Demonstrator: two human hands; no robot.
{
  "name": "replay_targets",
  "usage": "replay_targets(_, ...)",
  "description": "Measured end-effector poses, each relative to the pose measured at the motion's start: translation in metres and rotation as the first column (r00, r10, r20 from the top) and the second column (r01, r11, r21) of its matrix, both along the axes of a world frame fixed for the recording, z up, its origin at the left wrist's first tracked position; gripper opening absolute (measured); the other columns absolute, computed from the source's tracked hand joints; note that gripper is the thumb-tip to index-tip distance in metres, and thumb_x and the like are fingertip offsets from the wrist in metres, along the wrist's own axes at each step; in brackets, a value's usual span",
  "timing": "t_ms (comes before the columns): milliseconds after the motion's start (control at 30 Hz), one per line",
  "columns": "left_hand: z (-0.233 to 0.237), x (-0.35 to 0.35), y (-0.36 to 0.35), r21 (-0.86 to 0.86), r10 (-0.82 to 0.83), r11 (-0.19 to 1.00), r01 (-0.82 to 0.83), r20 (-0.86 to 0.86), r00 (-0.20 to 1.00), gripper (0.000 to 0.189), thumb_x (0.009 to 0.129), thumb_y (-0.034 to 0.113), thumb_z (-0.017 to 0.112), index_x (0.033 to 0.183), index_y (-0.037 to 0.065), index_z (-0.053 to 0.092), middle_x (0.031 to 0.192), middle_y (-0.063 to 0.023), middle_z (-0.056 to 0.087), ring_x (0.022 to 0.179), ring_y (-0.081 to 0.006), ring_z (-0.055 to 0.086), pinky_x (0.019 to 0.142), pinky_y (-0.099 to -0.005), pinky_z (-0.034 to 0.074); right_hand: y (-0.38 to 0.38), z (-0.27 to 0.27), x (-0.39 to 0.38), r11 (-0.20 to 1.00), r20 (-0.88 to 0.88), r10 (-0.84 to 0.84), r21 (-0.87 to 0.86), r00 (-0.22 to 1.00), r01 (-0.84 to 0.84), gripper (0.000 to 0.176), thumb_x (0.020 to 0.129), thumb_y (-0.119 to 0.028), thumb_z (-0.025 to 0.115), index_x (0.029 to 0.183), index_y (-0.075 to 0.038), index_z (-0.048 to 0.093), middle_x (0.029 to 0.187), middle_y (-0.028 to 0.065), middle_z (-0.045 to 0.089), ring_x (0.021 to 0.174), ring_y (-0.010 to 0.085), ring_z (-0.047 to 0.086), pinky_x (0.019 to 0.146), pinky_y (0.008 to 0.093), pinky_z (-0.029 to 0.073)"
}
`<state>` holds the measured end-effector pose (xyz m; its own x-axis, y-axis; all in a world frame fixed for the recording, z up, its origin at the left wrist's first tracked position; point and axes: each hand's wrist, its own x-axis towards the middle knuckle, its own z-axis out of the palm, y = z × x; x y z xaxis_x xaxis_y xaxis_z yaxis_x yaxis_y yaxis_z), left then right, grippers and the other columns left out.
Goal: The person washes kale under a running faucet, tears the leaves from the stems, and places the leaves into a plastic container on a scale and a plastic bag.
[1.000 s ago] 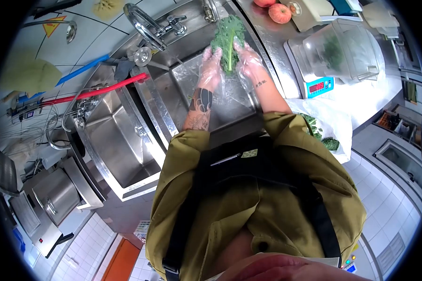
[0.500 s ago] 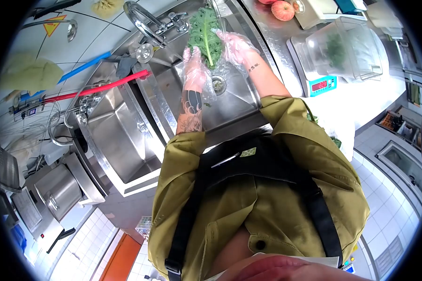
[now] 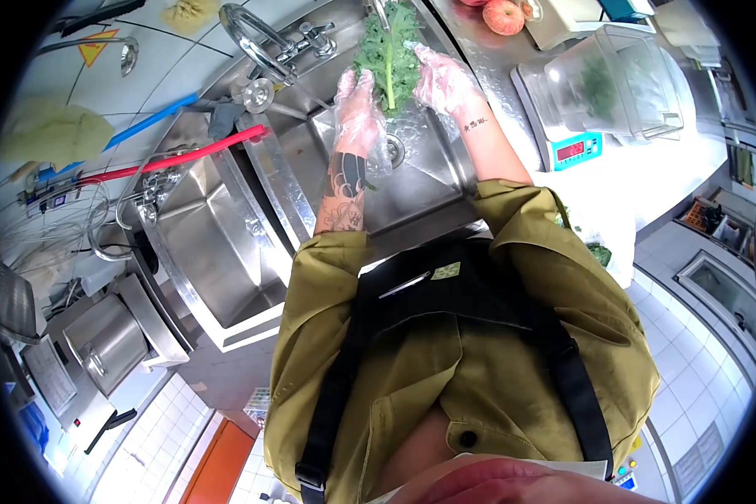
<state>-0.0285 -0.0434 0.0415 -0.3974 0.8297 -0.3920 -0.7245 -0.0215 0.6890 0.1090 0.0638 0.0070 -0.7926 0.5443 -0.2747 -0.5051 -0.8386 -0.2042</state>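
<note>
A large curly kale leaf (image 3: 388, 65) is held over the steel sink (image 3: 420, 189), its pale stem pointing toward me. My left hand (image 3: 355, 107), in a clear plastic glove, has its fingers closed at the leaf's left edge. On the other side my right hand (image 3: 443, 81), gloved the same way, grips the right edge between thumb and fingers. A thin metal spout (image 3: 381, 15) reaches over the top of the leaf. Below the hands is the sink drain (image 3: 394, 151), with a small green scrap lying nearby.
Left of the sink stand a curved faucet (image 3: 256, 46) and a second basin (image 3: 214, 244) with a red hose (image 3: 176, 154) above it. On the right counter, a clear container (image 3: 605, 88) with greens sits on a digital scale (image 3: 575, 152), near an apple (image 3: 504, 17).
The kale leaf has moved right and slightly up, under the thin spout. Both hands have shifted with it, the right hand further to the right.
</note>
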Motion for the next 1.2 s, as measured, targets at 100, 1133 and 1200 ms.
replay_targets(100,0.0,-0.001,0.001,-0.013,-0.053,0.999,0.052,-0.06,0.997,0.037,0.089,0.009,0.057,0.123,0.007,0.045,0.115,-0.0074,0.055,0.099,-0.0185,0.055,0.08,-0.0343,0.048,0.001,0.006,0.013,0.995,-0.157,0.093,0.057,0.983,-0.085,0.015,0.089,-0.012,0.052,0.101,-0.005,0.058,0.09,0.0038,0.061,0.068,0.0138,0.061,0.066,0.0261,0.051)
replay_targets(1133,-0.031,0.015,0.025,-0.207,-0.112,0.978,0.025,-0.423,0.899,0.051,0.091,0.044,0.049,0.11,-0.002,0.057,0.108,-0.0169,0.059,0.098,-0.0277,0.058,0.085,-0.0371,0.045,-0.074,0.047,0.029,0.872,0.476,-0.207,0.487,0.855,-0.06,0.036,0.082,0.0,0.063,0.116,0.0,0.053,0.107,0.0076,0.062,0.095,0.0146,0.059,0.085,0.0277,0.047)
replay_targets(1200,-0.012,0.019,0.019,-0.07,-0.097,0.993,0.094,-0.035,0.995,0.046,0.09,0.041,0.053,0.109,-0.001,0.057,0.109,-0.0136,0.06,0.097,-0.0241,0.059,0.082,-0.0353,0.048,-0.075,0.061,0.029,0.873,0.479,-0.125,0.469,0.869,-0.133,0.036,0.082,0.0,0.064,0.116,0.0,0.053,0.108,0.0072,0.061,0.095,0.014,0.059,0.085,0.0269,0.047)
